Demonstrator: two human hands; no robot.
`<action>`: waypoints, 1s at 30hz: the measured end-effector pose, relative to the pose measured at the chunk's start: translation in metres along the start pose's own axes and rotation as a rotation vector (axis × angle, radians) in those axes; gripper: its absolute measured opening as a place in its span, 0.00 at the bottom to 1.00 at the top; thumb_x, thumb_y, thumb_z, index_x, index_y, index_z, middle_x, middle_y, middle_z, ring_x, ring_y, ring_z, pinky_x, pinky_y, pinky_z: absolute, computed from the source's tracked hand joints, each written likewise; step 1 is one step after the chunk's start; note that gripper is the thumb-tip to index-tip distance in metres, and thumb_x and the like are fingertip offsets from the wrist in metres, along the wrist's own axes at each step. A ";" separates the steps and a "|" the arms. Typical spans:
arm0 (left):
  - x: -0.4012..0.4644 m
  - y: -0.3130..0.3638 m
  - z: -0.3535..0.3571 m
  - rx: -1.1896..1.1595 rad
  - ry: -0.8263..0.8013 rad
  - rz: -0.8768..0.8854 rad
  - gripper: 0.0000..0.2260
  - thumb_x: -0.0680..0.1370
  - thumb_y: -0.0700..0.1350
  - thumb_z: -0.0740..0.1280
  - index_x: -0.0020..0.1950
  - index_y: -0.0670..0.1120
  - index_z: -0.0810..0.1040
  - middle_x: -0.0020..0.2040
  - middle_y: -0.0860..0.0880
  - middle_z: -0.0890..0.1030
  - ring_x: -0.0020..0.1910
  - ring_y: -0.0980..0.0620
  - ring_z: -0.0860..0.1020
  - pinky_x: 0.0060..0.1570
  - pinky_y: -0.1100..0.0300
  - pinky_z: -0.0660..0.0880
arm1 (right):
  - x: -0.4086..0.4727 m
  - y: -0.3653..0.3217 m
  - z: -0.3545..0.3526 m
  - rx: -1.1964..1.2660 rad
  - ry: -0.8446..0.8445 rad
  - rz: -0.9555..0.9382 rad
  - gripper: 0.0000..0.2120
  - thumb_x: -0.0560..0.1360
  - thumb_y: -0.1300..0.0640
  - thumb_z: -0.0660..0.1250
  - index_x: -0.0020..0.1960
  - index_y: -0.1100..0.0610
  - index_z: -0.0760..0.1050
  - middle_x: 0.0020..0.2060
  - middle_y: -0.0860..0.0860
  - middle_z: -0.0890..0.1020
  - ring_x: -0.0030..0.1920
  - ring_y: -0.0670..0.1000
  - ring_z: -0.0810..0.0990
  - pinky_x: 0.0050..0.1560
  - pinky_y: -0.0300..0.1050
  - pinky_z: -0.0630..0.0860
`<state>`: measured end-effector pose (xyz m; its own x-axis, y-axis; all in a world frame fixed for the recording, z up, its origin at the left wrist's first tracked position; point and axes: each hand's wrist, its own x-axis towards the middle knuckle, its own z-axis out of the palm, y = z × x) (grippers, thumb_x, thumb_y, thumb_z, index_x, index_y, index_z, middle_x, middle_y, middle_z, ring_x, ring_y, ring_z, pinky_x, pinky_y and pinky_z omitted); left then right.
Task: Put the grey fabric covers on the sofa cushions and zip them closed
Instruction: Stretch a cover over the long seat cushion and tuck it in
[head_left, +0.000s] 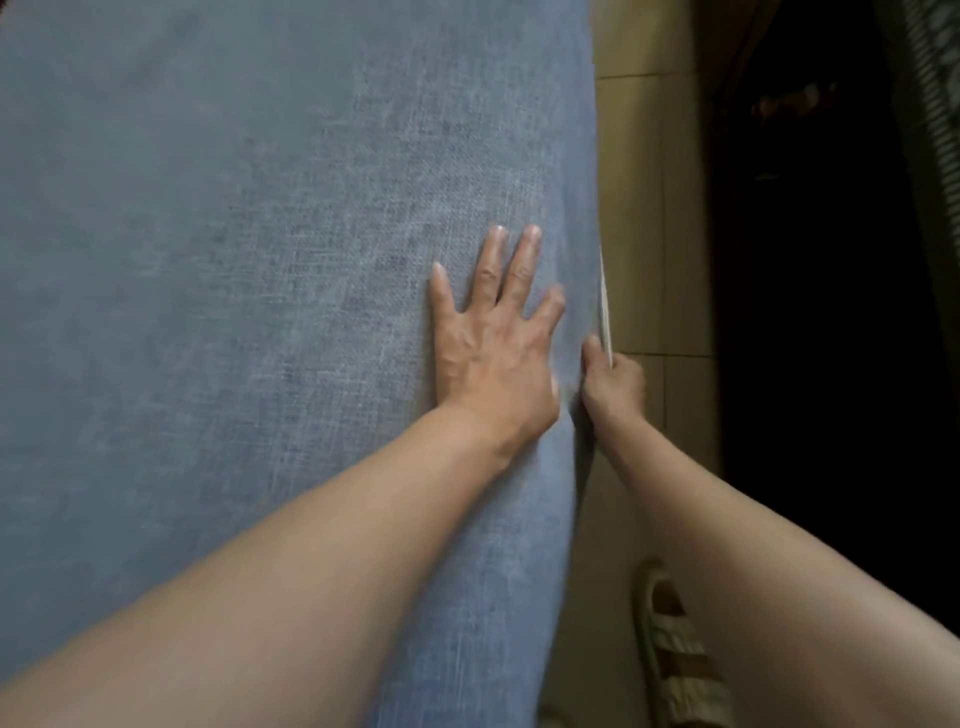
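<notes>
The grey fabric cover (234, 260) is seen filling most of the view, stretched over a big cushion whose broad face is turned towards the camera. The left hand (493, 343) is laid flat on that face, close to the cover's right edge, with the fingers straight and spread apart and nothing gripped. Just beside it, at the very edge of the cover, the right hand (613, 384) is curled shut on the side of the cushion, thumb on the front face and the fingers wrapped round behind. A thin pale strip (605, 306) is seen running up the cover's edge from that grip; whether it is zip tape or the cushion's inner lining cannot be told, and no zip pull can be made out. Both bare forearms are reaching in from below the cover's lower right part.

Right of the cover, a beige tiled floor (639, 208) is shown, and further right everything is lost in dark shadow. Below the right hand, near the cover's lower edge, a sandalled foot (675, 654) is planted on the tiles.
</notes>
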<state>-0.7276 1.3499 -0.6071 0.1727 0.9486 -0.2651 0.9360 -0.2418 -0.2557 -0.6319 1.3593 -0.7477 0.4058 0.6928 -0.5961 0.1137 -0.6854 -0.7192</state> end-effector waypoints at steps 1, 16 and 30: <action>-0.019 0.003 0.002 0.007 -0.031 0.018 0.32 0.75 0.58 0.60 0.76 0.57 0.50 0.74 0.47 0.28 0.73 0.44 0.29 0.67 0.34 0.38 | -0.017 0.012 -0.008 -0.008 -0.050 0.042 0.22 0.78 0.44 0.59 0.53 0.62 0.79 0.48 0.59 0.82 0.52 0.59 0.79 0.55 0.52 0.75; -0.141 0.028 0.033 -0.053 -0.063 0.006 0.22 0.75 0.54 0.61 0.69 0.56 0.62 0.75 0.52 0.31 0.74 0.48 0.32 0.68 0.36 0.40 | -0.131 0.122 0.010 -0.134 -0.111 0.078 0.23 0.81 0.49 0.56 0.47 0.67 0.78 0.46 0.66 0.81 0.46 0.61 0.79 0.41 0.45 0.67; -0.271 0.058 0.055 -0.098 -0.201 -0.201 0.42 0.74 0.54 0.67 0.75 0.58 0.39 0.67 0.49 0.18 0.69 0.46 0.23 0.66 0.34 0.37 | -0.208 0.134 -0.063 -0.117 -0.799 -0.123 0.37 0.76 0.67 0.64 0.77 0.49 0.50 0.73 0.49 0.63 0.71 0.49 0.65 0.69 0.50 0.67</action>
<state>-0.7369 1.0675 -0.6010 -0.0744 0.9139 -0.3991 0.9722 -0.0227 -0.2331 -0.6439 1.1097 -0.6976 -0.3794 0.6850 -0.6219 0.2271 -0.5826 -0.7804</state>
